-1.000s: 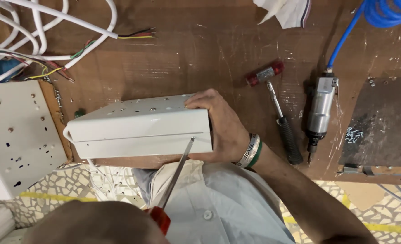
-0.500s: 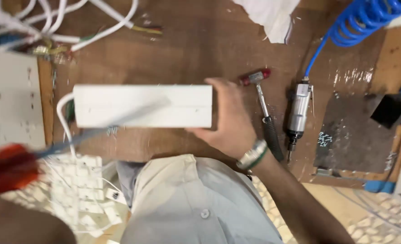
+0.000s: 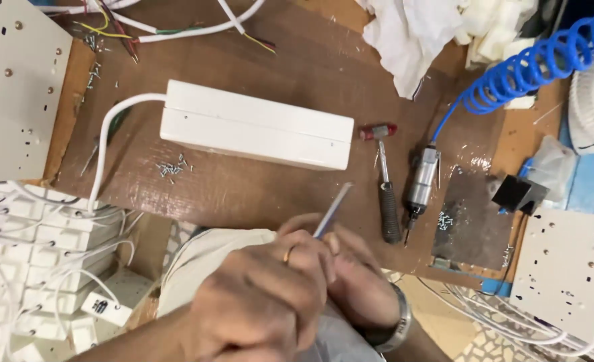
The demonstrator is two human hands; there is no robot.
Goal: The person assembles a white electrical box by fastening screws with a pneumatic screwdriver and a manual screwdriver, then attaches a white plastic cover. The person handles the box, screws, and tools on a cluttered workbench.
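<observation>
A long white metal box (image 3: 256,131) lies flat on the brown workbench (image 3: 243,194), with a white cable (image 3: 106,144) leaving its left end. Neither hand touches it. Both hands are close together below it, near my lap. My left hand (image 3: 260,302), with a ring on one finger, is closed around a screwdriver whose handle is hidden. The grey shaft (image 3: 334,209) sticks up toward the box. My right hand (image 3: 360,281), with a metal band on the wrist, pinches the shaft at its base.
A small pile of screws (image 3: 173,167) lies under the box. To the right are a red-headed hammer (image 3: 384,188), a pneumatic driver (image 3: 421,184) on a blue coiled hose (image 3: 531,67) and a dark metal plate (image 3: 468,221). White perforated panels (image 3: 9,87) (image 3: 571,275) flank the bench.
My right hand has let go of the box, which now lies flat farther from me. Both hands have come together on the screwdriver near my lap.
</observation>
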